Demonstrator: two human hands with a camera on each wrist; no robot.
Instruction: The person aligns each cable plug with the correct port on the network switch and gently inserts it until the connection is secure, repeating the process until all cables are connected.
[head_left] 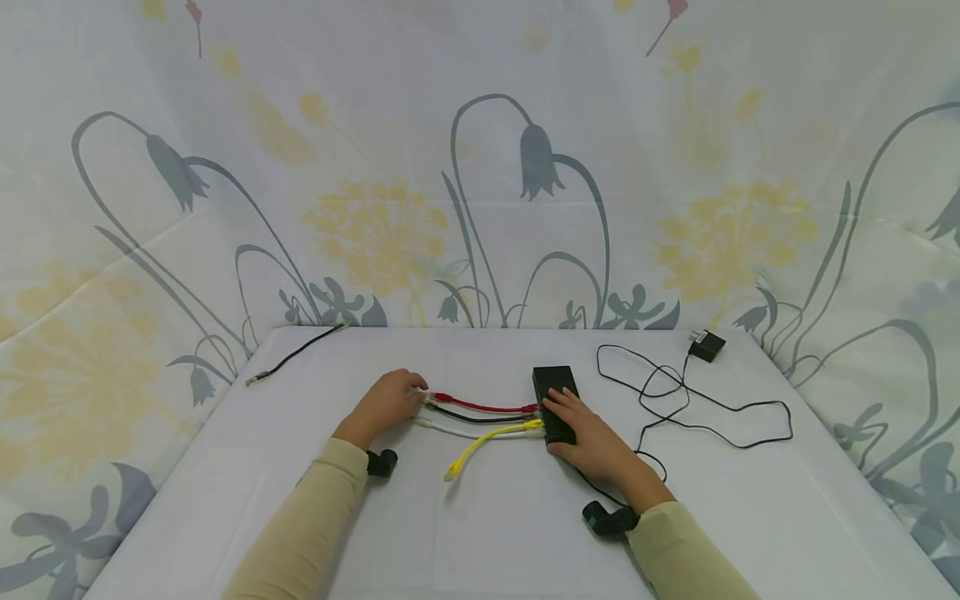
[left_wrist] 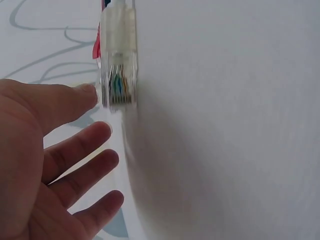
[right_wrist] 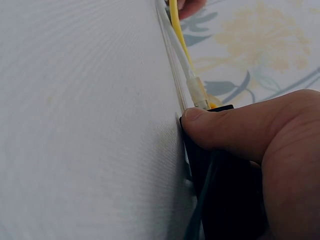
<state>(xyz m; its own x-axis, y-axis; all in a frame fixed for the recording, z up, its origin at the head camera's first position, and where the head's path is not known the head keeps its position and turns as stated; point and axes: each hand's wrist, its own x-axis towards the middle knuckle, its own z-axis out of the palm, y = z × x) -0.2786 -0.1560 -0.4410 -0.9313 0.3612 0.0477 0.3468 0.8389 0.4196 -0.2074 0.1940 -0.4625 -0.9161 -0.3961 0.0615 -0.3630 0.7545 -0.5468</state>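
My right hand [head_left: 596, 442] holds the black network switch [head_left: 555, 379], fingers across its top and thumb [right_wrist: 200, 125] on its near edge. From its left side run a red network cable [head_left: 483, 407], a black one [head_left: 480, 419], a white one [head_left: 472, 434] and a yellow one [head_left: 477, 447]. My left hand [head_left: 386, 406] pinches the clear plug at the red cable's far end; its index finger is hidden in the left wrist view. Close beside the thumb there, a clear plug [left_wrist: 119, 82] with coloured wires faces the camera. The yellow cable's outer end points toward the near side.
A loose black network cable [head_left: 292, 354] lies at the table's back left. At the back right is a black power adapter [head_left: 707, 345], its thin cord [head_left: 738, 409] looping across the white table [head_left: 480, 533] toward the switch. A flowered curtain [head_left: 480, 233] hangs behind.
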